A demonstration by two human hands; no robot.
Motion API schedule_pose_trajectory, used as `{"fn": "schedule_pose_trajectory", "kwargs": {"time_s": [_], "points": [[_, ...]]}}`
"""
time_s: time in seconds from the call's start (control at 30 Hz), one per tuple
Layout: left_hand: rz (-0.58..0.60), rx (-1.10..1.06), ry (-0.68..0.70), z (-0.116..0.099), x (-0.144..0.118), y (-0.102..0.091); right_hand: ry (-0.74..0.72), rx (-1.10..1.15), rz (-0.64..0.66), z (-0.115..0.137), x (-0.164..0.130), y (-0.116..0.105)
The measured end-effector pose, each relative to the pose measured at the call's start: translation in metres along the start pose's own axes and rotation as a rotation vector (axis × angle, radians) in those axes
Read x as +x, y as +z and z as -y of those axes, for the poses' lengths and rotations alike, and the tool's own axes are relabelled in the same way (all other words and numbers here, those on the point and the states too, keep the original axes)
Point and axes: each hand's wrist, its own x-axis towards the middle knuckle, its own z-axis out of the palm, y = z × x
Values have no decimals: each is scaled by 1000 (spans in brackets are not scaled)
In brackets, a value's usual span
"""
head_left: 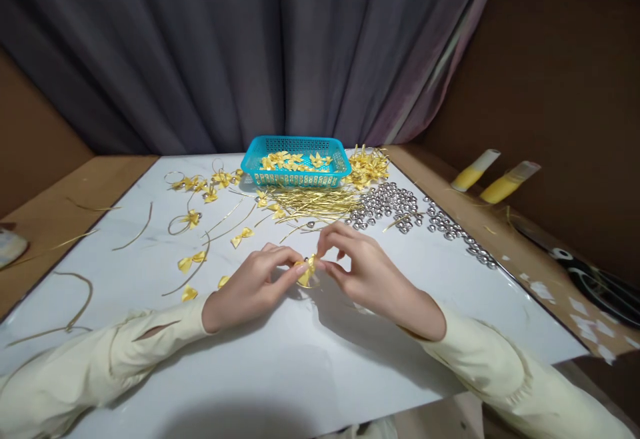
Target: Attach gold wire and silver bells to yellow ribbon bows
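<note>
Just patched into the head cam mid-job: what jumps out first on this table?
At the centre, the left hand and right hand pinch one small yellow ribbon bow between their fingertips, just above the white tabletop. Behind them at the far edge sits a bright turquoise basket holding more yellow bows. A heap of silver bells spreads to its right, with a bundle of gold wire strips in front of the basket.

A small handcraft workstation is shown. A white work board (pixel 300 372) is enclosed by brown cardboard partitions (pixel 565 79) and a grey curtain (pixel 250 46). Stock is laid out in bulk: a turquoise basket (pixel 295 159) of yellow ribbon bows (pixel 287 161), gold wire ties (pixel 310 200) and silver bells (pixel 390 202).
</note>
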Motion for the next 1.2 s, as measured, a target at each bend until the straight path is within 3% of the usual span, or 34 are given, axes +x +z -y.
{"fn": "schedule_pose_trajectory", "kwargs": {"time_s": [0.1,0.23,0.4,0.57,0.83,1.03,1.13,1.2], "points": [[-36,-37,-56,0,1,-1,-4,-73,-79,3,-4,1],[-69,-72,-81,-1,0,-2,38,-61,-16,1,-3,8],[-104,-48,-40,-1,-2,0,205,144,78,-3,3,16],[-128,19,-9,0,-1,0,226,196,68,-4,4,16],[-85,-302,-141,-2,5,-4,273,284,-6,-2,7,15],[-73,-357,-157,-3,4,-3,344,438,29,-5,7,19],[-96,-281,-129,-2,1,-3,319,430,72,-6,7,12],[-111,-210,-97,-2,0,-3,230,399,24,-6,8,4]]}}
